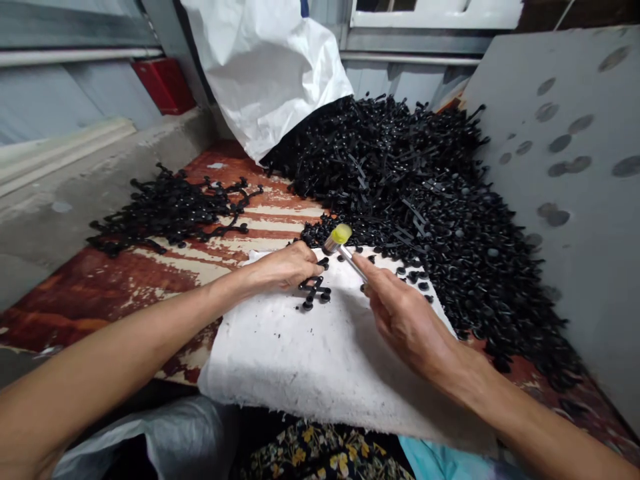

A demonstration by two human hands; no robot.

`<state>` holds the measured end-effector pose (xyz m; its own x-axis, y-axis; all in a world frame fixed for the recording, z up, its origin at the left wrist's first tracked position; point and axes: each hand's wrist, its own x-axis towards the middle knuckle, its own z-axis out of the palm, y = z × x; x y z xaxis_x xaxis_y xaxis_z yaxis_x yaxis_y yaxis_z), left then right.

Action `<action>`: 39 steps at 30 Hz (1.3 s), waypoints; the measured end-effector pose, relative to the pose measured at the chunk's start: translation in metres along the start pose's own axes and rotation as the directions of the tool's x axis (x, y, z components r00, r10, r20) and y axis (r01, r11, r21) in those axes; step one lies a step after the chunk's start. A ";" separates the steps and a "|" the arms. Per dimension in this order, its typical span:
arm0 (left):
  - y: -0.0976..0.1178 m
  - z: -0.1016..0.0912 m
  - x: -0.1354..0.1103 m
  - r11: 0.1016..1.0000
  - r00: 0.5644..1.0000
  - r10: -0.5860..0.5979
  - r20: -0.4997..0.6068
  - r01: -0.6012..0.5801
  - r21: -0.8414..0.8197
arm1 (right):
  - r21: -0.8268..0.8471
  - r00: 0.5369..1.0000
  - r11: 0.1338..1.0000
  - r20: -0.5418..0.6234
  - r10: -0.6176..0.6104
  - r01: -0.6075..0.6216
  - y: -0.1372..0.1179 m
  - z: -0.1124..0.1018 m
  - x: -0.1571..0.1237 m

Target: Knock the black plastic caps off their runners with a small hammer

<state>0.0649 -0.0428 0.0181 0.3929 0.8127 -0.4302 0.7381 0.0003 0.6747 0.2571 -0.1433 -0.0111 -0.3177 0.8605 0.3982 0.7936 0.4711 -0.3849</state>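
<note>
My right hand [400, 303] is wrapped round the handle of a small mallet [353, 261] with a yellow face on its head. The mallet head is tilted above the far part of a white cloth [295, 353]. My left hand [295, 267] is closed on a branching black plastic part [314, 288] with round knobs, which lies over the cloth. Its fingertips are partly hidden behind the hand. Several loose black round pieces [414, 276] lie on the cloth beyond my right hand, and small black crumbs are scattered nearer me.
A large heap of black parts [400, 167] fills the back and right, against a grey spotted panel [565, 147]. A smaller pile of branching black parts [170, 207] lies left on the worn red-brown board [115, 287]. A white sack [275, 67] stands behind.
</note>
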 end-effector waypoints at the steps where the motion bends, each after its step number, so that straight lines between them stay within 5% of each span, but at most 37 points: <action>1: -0.001 0.000 0.000 1.000 1.000 0.012 0.003 -0.012 -0.009 | 0.011 0.999 1.000 -0.045 0.001 -0.001 0.000 -0.001 0.000; 3: -0.003 0.000 0.000 0.999 0.999 0.036 -0.001 -0.036 -0.025 | 0.002 0.998 1.000 -0.065 0.006 -0.006 -0.001 -0.002 0.000; 7: -0.005 0.000 0.000 0.998 0.999 0.037 0.010 -0.037 -0.060 | -0.050 0.995 0.999 0.096 0.006 -0.001 0.000 -0.002 0.005; 11: -0.008 0.001 0.001 0.995 0.997 0.069 0.026 -0.067 -0.072 | 0.020 0.994 1.000 -0.111 0.013 -0.011 -0.003 0.002 0.005; 16: -0.010 0.001 0.001 0.998 0.998 0.065 0.014 -0.064 -0.015 | 0.067 0.995 0.994 0.052 0.085 -0.088 -0.005 0.001 0.001; 18: -0.011 -0.001 0.000 0.994 0.995 0.100 0.018 -0.101 0.033 | 0.106 0.993 0.987 0.014 0.119 -0.120 -0.007 -0.004 0.003; 21: -0.011 -0.001 -0.003 0.980 0.981 0.187 0.055 -0.190 0.055 | 0.342 0.956 0.901 -0.025 0.291 -0.266 -0.011 -0.007 0.012; 26: -0.001 0.008 -0.023 0.897 0.894 0.400 0.202 -0.427 0.113 | 0.600 0.902 0.685 0.166 0.399 -0.414 -0.013 0.004 0.024; 28: 0.001 0.012 -0.034 0.873 0.900 0.419 0.121 -0.436 0.220 | 0.646 0.885 0.619 0.220 0.410 -0.448 -0.014 0.007 0.023; 30: -0.002 0.016 -0.044 0.883 0.912 0.399 -0.096 -0.353 0.309 | 0.684 0.863 0.554 0.240 0.444 -0.475 -0.015 0.007 0.020; 33: -0.010 0.020 -0.054 0.944 0.863 0.289 -0.414 -0.184 0.275 | 0.732 0.833 0.483 0.210 0.512 -0.481 -0.014 0.005 0.012; 36: -0.013 0.023 -0.058 0.983 0.919 0.170 -0.356 -0.131 0.131 | 0.766 0.812 0.437 0.184 0.554 -0.472 -0.014 0.006 0.007; 39: -0.008 0.028 -0.056 0.977 0.952 0.214 -0.219 -0.208 0.055 | 0.784 0.799 0.403 0.187 0.571 -0.472 -0.018 0.011 0.005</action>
<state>0.0522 -0.1044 0.0196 0.4119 0.9015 -0.1332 0.6693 -0.2001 0.7155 0.2358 -0.1456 -0.0118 0.1023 0.9931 -0.0572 0.0631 -0.0639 -0.9960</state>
